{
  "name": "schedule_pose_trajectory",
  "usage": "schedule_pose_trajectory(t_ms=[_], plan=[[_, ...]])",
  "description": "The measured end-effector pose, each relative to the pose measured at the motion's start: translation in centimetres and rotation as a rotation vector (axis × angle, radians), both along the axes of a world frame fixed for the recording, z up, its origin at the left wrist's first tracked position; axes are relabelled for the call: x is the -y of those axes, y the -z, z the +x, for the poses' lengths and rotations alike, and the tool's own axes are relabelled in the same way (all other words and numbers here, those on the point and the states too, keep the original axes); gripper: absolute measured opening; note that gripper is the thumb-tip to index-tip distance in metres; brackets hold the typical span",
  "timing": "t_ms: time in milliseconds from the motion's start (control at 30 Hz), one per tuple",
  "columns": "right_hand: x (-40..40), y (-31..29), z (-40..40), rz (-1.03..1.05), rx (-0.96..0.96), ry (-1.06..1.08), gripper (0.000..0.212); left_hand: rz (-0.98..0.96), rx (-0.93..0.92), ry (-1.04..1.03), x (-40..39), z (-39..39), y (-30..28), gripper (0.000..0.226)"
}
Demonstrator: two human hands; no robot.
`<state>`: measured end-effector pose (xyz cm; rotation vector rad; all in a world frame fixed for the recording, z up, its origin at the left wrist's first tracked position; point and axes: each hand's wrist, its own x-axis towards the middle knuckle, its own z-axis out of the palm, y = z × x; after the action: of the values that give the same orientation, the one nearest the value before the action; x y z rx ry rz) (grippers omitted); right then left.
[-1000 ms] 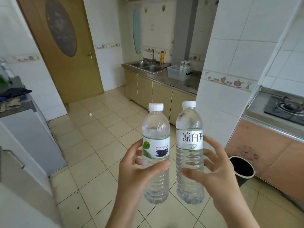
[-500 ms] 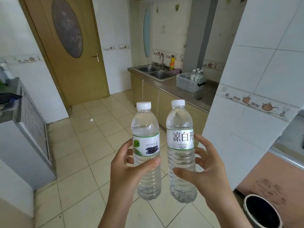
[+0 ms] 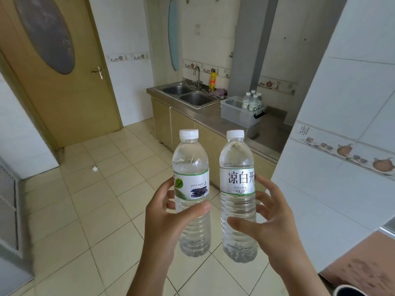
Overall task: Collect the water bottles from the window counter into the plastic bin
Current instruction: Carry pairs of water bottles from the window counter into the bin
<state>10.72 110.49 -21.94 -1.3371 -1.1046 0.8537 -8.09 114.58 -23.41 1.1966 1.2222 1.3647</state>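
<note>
I hold two clear water bottles upright in front of me. My left hand (image 3: pixel 164 223) grips the left bottle (image 3: pixel 191 167), which has a white cap and a green-leaf label. My right hand (image 3: pixel 271 223) grips the right bottle (image 3: pixel 237 165), whose white label bears large black characters. Far ahead on the steel counter stands the clear plastic bin (image 3: pixel 235 113), with several bottles (image 3: pixel 252 101) standing in its right end.
A double sink (image 3: pixel 188 95) with a tap and a yellow bottle (image 3: pixel 212 81) lies left of the bin. A white tiled pillar (image 3: pixel 346 146) stands close on my right, a wooden door (image 3: pixel 53 67) at the left. A dark round bucket rim (image 3: pixel 352 291) shows bottom right.
The view has swung right and moved forward: the counter, sink and bin are nearer and larger. Both hands keep the same hold on their bottles.
</note>
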Motion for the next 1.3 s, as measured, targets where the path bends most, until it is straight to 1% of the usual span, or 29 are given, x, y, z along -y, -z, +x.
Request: schedule_pose_trajectory(t_ms=[167,367,667,800,900,1067,1167,1300], plan=[[-9.1,-1.0,0.6,0.011,0.01,0.059,0.091,0.006,-0.005,0.088,-10.3,0.8,-1.3,0.075],[-18.3,-1.2,2.5,0.009,0.004,0.099,0.094,0.0,-0.018,0.129,-20.4,2.7,-1.5,0.072],[-34.3,0.5,10.0,0.02,0.017,0.074,0.093,-0.033,-0.02,0.104,-35.6,10.4,0.3,0.073],[-41.7,0.4,13.6,0.03,0.023,0.033,0.091,-0.024,-0.032,0.073,-41.7,13.6,0.0,0.074],[-46.5,-0.2,15.7,0.064,0.043,0.019,0.093,-0.026,-0.008,0.048,-46.1,15.7,-0.5,0.074],[-53.2,0.0,18.0,0.054,0.004,0.032,0.092,-0.041,-0.002,0.055,-52.9,17.9,-0.4,0.077],[-57.8,0.6,18.8,0.043,-0.014,0.055,0.092,-0.054,-0.014,0.064,-57.5,18.8,0.0,0.075],[-64.2,1.4,19.4,0.029,-0.029,0.106,0.093,-0.069,0.0,0.137,-64.9,19.8,0.4,0.076]])
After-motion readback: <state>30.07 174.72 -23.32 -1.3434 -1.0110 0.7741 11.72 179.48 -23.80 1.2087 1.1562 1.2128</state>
